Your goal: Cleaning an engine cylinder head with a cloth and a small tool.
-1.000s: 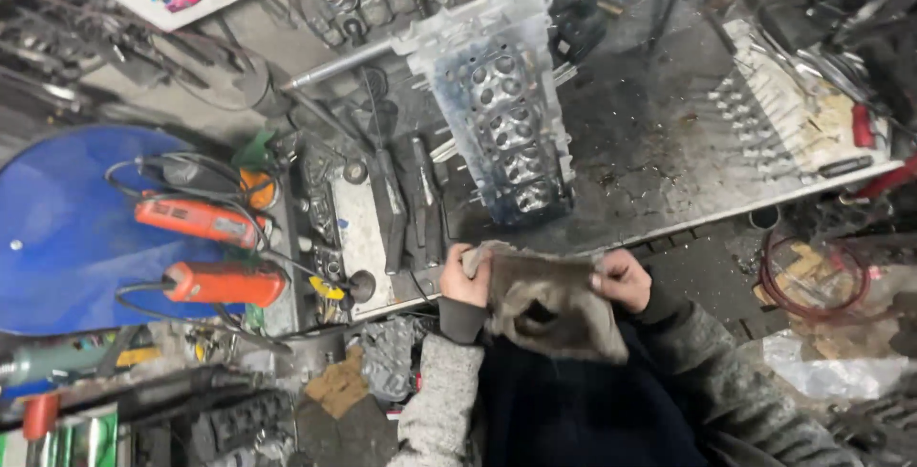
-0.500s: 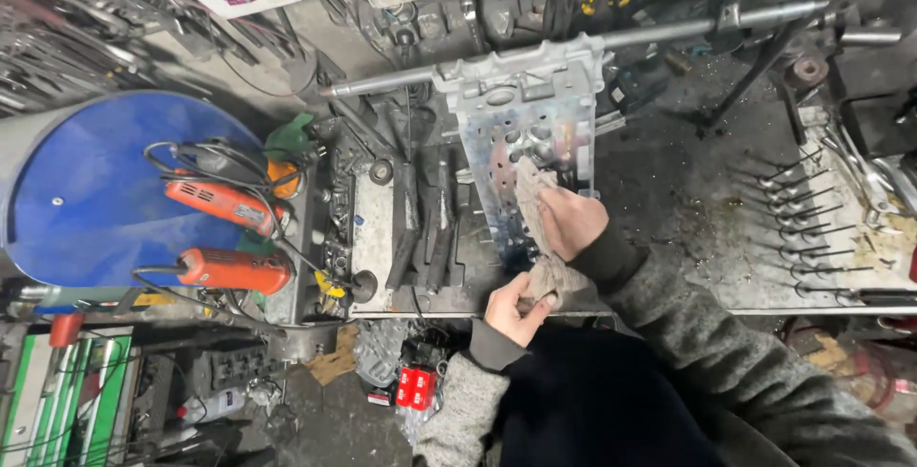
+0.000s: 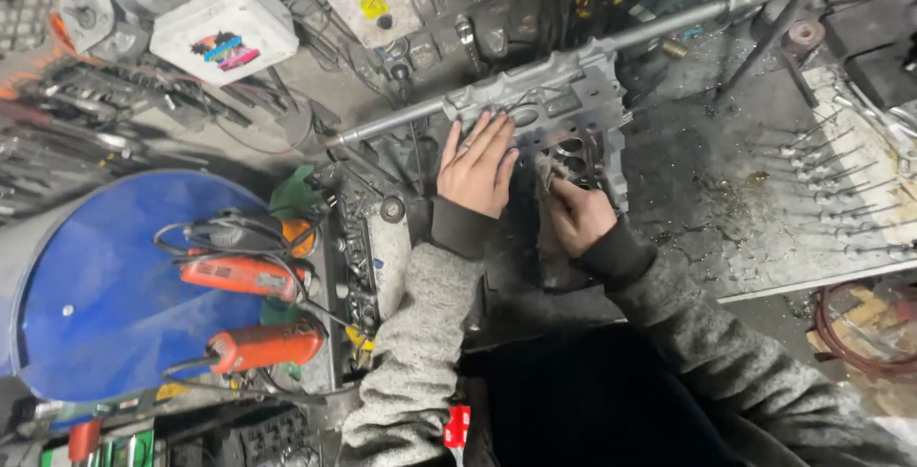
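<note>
Head view, looking down on messy worktop (image 3: 726, 228). Left hand (image 3: 478, 166) flat, fingers spread, pressing grey cylinder head (image 3: 559, 109) near its left end. Right hand (image 3: 573, 214) curled against casting's lower face, pinching something small; can't tell what, too dark and blurry. Cylinder head sits mid-worktop, leaning against long steel bar (image 3: 669, 18); lower part hidden behind both hands. Row of valves (image 3: 831, 180) off to right, partly cut by frame edge. Two orange power tools (image 3: 253, 309) on blue drum lid (image 3: 86, 286) at left.
</note>
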